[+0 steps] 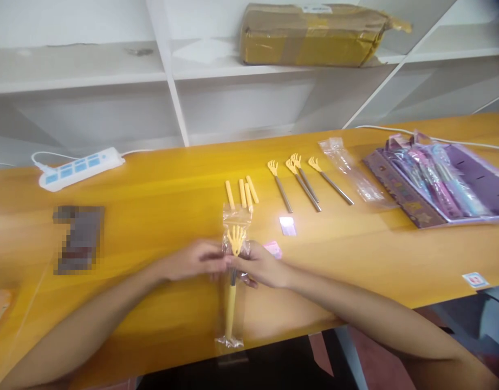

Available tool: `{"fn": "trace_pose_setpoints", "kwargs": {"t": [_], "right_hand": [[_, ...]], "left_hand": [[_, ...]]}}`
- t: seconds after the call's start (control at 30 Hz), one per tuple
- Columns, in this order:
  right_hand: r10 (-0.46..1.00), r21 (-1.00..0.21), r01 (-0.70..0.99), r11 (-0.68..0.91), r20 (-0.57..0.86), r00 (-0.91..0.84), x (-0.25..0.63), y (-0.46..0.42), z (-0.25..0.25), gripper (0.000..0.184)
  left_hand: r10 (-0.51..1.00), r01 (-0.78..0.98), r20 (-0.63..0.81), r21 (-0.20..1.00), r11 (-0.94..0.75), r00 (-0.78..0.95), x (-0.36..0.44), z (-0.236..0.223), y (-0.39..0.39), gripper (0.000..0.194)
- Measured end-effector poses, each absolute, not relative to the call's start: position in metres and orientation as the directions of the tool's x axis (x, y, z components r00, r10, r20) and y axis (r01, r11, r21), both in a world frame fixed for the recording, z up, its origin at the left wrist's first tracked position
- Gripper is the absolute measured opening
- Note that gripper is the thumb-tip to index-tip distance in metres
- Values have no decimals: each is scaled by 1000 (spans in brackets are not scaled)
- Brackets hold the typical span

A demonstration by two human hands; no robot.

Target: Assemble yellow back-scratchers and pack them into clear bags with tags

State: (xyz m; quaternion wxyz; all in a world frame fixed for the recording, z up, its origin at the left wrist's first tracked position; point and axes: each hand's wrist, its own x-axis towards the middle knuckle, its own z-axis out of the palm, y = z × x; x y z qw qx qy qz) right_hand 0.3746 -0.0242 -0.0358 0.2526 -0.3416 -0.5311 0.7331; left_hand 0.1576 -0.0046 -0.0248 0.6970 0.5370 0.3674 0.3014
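A back scratcher (pixel 231 309) with a yellow claw head, dark shaft and yellow handle lies inside a clear plastic bag (pixel 237 218). My left hand (pixel 198 261) pinches the bag's left side, just below the claw. From the right, my right hand (pixel 267 266) grips it at the same height, its thumb across the shaft. The bag hangs upright, close above the table's front edge. Just beyond it lie several loose yellow handles (pixel 241 194). Farther right are several back scratcher shafts (pixel 304 183) with yellow claws and bare metal ends. A pink packet (pixel 273 249) is partly hidden behind my right hand.
A purple display box (pixel 420 208) of wrapped items stands on the right of the table (pixel 160 200), beside empty clear bags (pixel 350 168). A small card (pixel 288 226) lies mid-table. At the left are a power strip (pixel 80 169) and a pixelated dark object (pixel 80 238). A taped carton (pixel 310 35) sits on the shelf.
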Motion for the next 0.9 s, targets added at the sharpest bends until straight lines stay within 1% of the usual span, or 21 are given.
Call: {"fn": "trace_pose_setpoints", "kwargs": {"t": [0.1, 0.17, 0.23, 0.27, 0.3, 0.33, 0.37, 0.4, 0.43, 0.47, 0.5, 0.53, 0.57, 0.6, 0.63, 0.67, 0.7, 0.77, 0.9], "right_hand": [[653, -954, 112, -280, -274, -706, 373, -30, -32, 45], [552, -948, 195, -252, -307, -776, 375, -28, -29, 41], [455, -950, 251, -185, -309, -835, 383, -21, -24, 39], [440, -958, 261, -123, -288, -851, 390, -16, -21, 39], [459, -962, 268, -44, -257, -850, 399, -10, -18, 40], [517, -957, 286, 50, -220, -827, 409, -4, -15, 41], [605, -933, 327, 148, -176, -777, 420, 3, -11, 44], [702, -883, 404, 238, -131, -700, 431, 9, -7, 45], [793, -798, 523, 301, -96, -602, 443, 15, -2, 46], [870, -671, 670, 317, -75, -486, 453, 20, 2, 46], [930, -510, 813, 279, -69, -362, 462, 23, 6, 46], [967, -333, 921, 200, -82, -240, 470, 26, 9, 46], [985, -164, 981, 101, -121, -122, 475, 27, 11, 47], [984, -23, 1000, 10, -179, -14, 479, 27, 12, 49], [968, 79, 995, -53, -240, 71, 481, 27, 12, 50], [947, 138, 987, -82, -298, 120, 482, 26, 12, 50], [930, 156, 984, -86, -342, 135, 482, 26, 11, 49], [920, 115, 991, -68, -376, 107, 481, 26, 10, 44], [912, -111, 994, -9, -408, -38, 479, 27, 8, 28]], "left_hand": [[835, -25, -164, 978, 207, 525, 167, -29, 3, 51], [846, -20, -144, 984, 180, 513, 171, -33, 7, 51], [848, -10, -120, 989, 146, 517, 172, -36, 11, 49], [845, -4, -110, 991, 131, 524, 172, -38, 13, 47], [840, 2, -102, 993, 119, 533, 171, -40, 15, 45], [837, 6, -96, 994, 111, 539, 169, -43, 16, 43], [835, 5, -92, 994, 106, 543, 168, -45, 17, 42], [834, 1, -89, 994, 106, 544, 167, -47, 18, 41], [837, -7, -84, 995, 104, 541, 166, -49, 19, 42], [840, -16, -73, 995, 97, 537, 166, -51, 18, 45], [843, -23, -60, 996, 86, 534, 166, -53, 18, 48], [846, -25, -47, 997, 71, 531, 165, -55, 18, 51], [849, -21, -37, 998, 57, 527, 166, -56, 17, 53], [853, -14, -29, 999, 43, 521, 166, -57, 16, 54], [855, -3, -29, 999, 35, 517, 166, -57, 16, 54], [857, 9, -33, 999, 33, 515, 166, -57, 16, 53], [858, 17, -37, 999, 33, 513, 167, -56, 16, 53], [859, 29, -53, 999, 45, 509, 167, -55, 15, 49], [863, 75, -103, 994, 76, 495, 167, -54, 16, 35]]}}
